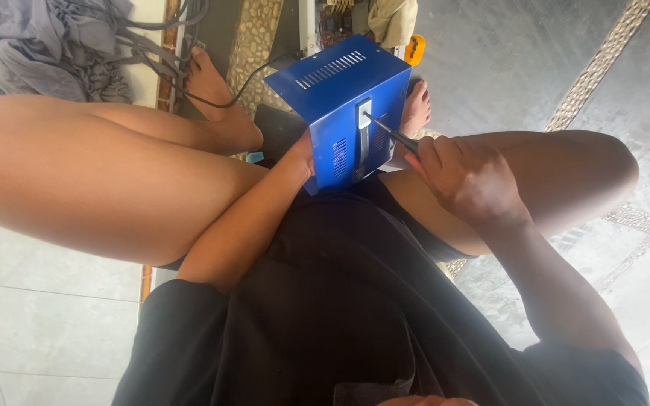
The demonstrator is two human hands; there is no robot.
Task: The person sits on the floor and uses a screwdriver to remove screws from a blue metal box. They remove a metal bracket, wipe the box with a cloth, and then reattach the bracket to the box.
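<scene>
Blue metal enclosure held over the lap; grey cloth and cables lie beyond the knees.
Left hand braces its side, grip hidden; right hand is clenched around a screwdriver, tip at the front panel.

So the floor is grey tile with pebble-inlay strips running across it. A crumpled grey cloth sits top left next to some grey cables, and a yellow tool lies further back.
</scene>
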